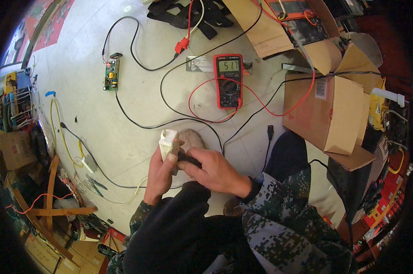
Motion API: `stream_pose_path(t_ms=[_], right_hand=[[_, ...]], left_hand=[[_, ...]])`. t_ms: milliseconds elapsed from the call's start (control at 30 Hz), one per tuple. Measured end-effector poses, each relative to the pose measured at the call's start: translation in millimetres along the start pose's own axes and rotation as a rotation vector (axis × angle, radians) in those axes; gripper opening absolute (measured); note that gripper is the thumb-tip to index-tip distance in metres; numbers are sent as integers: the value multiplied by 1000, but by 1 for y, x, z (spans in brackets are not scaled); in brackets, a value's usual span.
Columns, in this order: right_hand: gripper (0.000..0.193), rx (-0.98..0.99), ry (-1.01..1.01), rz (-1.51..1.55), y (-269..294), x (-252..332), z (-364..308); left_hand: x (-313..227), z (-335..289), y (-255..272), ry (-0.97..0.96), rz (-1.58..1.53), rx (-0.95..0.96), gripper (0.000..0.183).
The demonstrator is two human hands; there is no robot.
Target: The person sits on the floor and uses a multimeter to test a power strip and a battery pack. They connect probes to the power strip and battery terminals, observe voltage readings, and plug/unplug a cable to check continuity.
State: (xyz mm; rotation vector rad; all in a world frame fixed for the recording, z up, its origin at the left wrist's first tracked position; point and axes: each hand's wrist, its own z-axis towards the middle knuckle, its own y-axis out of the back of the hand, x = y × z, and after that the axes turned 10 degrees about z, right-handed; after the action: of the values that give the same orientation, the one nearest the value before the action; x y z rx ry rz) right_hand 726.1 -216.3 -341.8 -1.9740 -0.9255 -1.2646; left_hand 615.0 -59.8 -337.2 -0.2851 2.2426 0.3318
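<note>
- White adapter [169, 142], red lamp lit, is clamped in the left hand [158, 176]; the right hand [215, 171] closes on a black plug [188, 160] touching it, hands together.
- Risk, as a judgement: a slipped grip could tug the black cable [138, 121] and drag the circuit board [111, 74] beyond the hands.
- Pale floor: red multimeter [228, 81] ahead, cardboard box [325, 112] right, pliers [94, 183] left.

Black plug [188, 160] mostly hidden under right hand [215, 171]; white adapter [169, 144] base covered by left hand [159, 176] fingers.
</note>
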Motion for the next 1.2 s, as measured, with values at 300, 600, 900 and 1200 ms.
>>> stream_pose_path(t_ms=[300,600,900,1200], right_hand=[[34,-8,-62,-127,6,-6,0],[61,-92,90,-335,10,-36,3],[65,-60,-17,-398,13,-45,4],[70,-62,-106,-323,15,-50,6]], left_hand=[[4,15,0,54,-64,-114,66],[44,55,16,116,-190,-235,45],[73,75,26,131,-236,-202,50],[79,85,26,155,-124,-227,59]])
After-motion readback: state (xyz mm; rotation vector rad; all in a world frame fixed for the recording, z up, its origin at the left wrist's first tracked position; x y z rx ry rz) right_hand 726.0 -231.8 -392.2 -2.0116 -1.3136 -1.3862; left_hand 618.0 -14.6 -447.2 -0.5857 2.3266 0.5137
